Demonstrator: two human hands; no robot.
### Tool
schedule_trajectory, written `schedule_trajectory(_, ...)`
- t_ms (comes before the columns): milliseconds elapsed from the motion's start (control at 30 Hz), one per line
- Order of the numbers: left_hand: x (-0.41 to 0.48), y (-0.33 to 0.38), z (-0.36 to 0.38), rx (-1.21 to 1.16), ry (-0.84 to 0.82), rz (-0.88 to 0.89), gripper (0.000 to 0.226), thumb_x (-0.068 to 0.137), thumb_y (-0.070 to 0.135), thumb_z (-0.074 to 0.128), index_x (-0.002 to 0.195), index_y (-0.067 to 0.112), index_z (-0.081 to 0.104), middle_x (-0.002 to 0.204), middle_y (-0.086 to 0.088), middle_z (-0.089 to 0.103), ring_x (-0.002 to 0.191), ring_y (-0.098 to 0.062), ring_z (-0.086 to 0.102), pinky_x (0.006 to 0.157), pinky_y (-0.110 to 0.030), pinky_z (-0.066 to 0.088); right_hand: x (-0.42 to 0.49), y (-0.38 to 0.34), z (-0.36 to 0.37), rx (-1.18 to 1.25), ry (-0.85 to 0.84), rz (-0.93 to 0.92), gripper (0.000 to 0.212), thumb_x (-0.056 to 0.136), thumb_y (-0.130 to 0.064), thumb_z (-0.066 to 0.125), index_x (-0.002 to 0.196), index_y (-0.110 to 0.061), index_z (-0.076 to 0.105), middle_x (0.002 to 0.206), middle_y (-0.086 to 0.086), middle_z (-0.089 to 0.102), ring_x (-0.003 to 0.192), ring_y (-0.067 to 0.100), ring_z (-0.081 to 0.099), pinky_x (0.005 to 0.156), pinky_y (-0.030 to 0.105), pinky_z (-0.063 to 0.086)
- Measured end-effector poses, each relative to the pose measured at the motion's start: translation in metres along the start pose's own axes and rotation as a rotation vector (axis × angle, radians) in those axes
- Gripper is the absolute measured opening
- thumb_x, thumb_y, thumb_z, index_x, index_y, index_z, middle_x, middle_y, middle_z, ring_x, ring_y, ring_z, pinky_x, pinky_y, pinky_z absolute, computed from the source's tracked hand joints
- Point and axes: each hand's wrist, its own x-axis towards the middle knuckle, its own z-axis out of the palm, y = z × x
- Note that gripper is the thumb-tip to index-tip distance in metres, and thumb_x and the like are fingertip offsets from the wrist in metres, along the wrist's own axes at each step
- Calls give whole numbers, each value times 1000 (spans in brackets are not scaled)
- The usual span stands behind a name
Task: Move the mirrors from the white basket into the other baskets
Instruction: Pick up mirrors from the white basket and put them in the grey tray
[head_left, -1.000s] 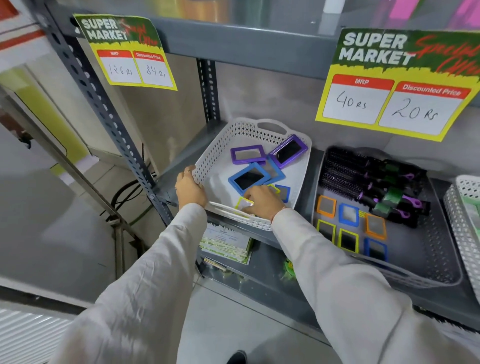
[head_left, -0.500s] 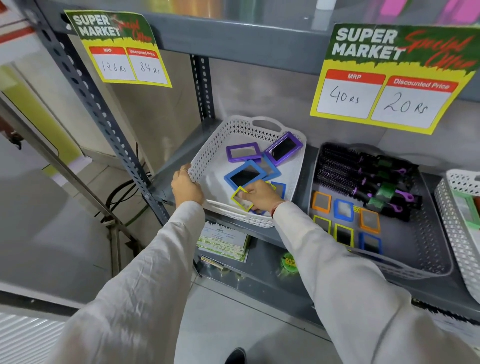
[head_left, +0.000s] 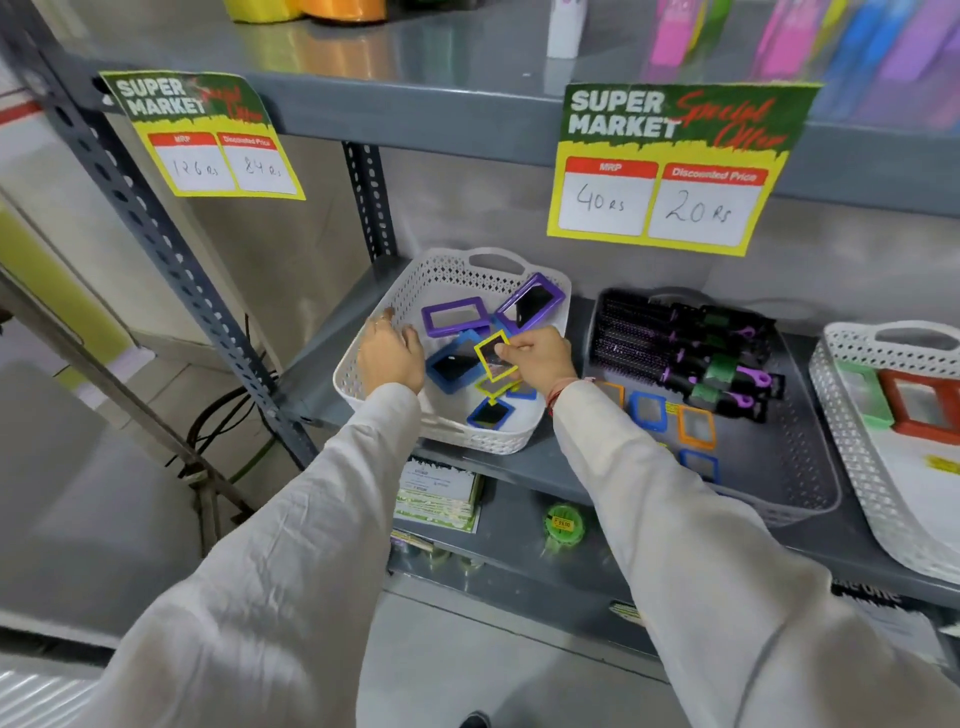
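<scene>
Right hand (head_left: 540, 358): fingers pinched on the edge of a small yellow mirror (head_left: 496, 356), held tilted and lifted clear above the white basket (head_left: 384, 306). Left hand (head_left: 388, 353): lies over the basket's left rim, palm down, fingers curled on the wall; whether it actually grips the rim, cannot tell. Both arms in pale sleeves.

Mirrors in the basket:
- Blue mirror (head_left: 454, 366), between the two hands, partly behind the held yellow one.
- Purple mirror (head_left: 455, 317), flat, just beyond the left hand.
- Second purple mirror (head_left: 531, 304), beyond the right hand, propped tilted against the basket's far right wall.
- Small blue mirror (head_left: 489, 413), just below the right hand near the front wall.
- Another yellow frame (head_left: 493, 387) lies partly hidden under the held mirror.

To the right of the right wrist: grey basket (head_left: 800, 467) holding hairbrushes (head_left: 680, 345) at the back and small mirrors at the front, among them an orange mirror (head_left: 696, 426). Well right of that: a second white basket (head_left: 857, 452) with a green mirror (head_left: 862, 395) and a red mirror (head_left: 919, 405), cut off by the frame edge.
</scene>
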Motion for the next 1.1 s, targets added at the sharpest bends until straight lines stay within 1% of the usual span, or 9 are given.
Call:
schedule_trajectory(100,-13,26,15,-71,-82,62,43,97,19,42,137,3,42,139,-20,48,126,-34,48,105,-37,37,-1,4,-23,-10,79,-5,29,88,-19,65,96,9,72,87,21,70,93,29,67,96,41,49)
schedule_trajectory(167,-23,42,27,-88,-135,88,44,97,19,43,138,3,41,139,-21,47,126,-35,48,104,-37,37,-3,8,-40,11,136,2,28,87,-16,65,94,11,72,75,12,58,80,19,58,93,47,52)
schedule_trajectory(467,-86,84,85,-90,-385,182,54,98,31,39,143,2,31,148,-21,37,138,-33,35,114,-39,29,-29,55,-128,75,356,133,26,82,-18,72,98,2,74,75,4,63,85,17,56,93,37,50)
schedule_trajectory(500,-91,85,90,-80,-399,187,56,99,33,38,144,0,30,150,-21,34,140,-32,31,116,-40,27,-32,61,-136,83,371,141,25,81,-18,73,97,1,74,74,3,63,83,16,56,87,31,53)
schedule_trajectory(600,-99,84,99,-4,-425,200,61,99,36,34,146,-2,24,155,-20,24,145,-28,19,119,-37,18,-41,77,-150,120,393,191,25,81,-17,74,97,3,73,82,11,64,71,17,56,47,9,52)
schedule_trajectory(700,-104,78,104,59,-466,218,58,100,33,31,147,1,22,156,-16,22,146,-27,18,118,-38,19,-49,95,-163,101,418,227,25,81,-15,73,97,5,73,81,12,66,62,10,60,59,14,55)
schedule_trajectory(800,-105,78,105,103,-455,235,48,100,26,31,142,3,36,150,-18,36,137,-35,36,108,-44,35,-58,111,-175,116,415,245,28,84,-11,70,96,14,69,71,10,61,41,1,56,54,13,53)
schedule_trajectory(933,-108,77,106,119,-376,246,33,98,17,35,115,-5,55,129,-25,54,114,-43,54,90,-46,46,-66,121,-186,73,494,332,29,85,-7,65,98,18,66,100,34,69,81,31,67,97,44,51)
schedule_trajectory(1100,-107,76,105,132,-362,252,26,96,10,38,110,-3,56,119,-26,59,109,-43,56,87,-46,47,-72,130,-191,-147,529,525,31,93,-10,52,118,5,62,128,21,60,120,34,57,100,35,44)
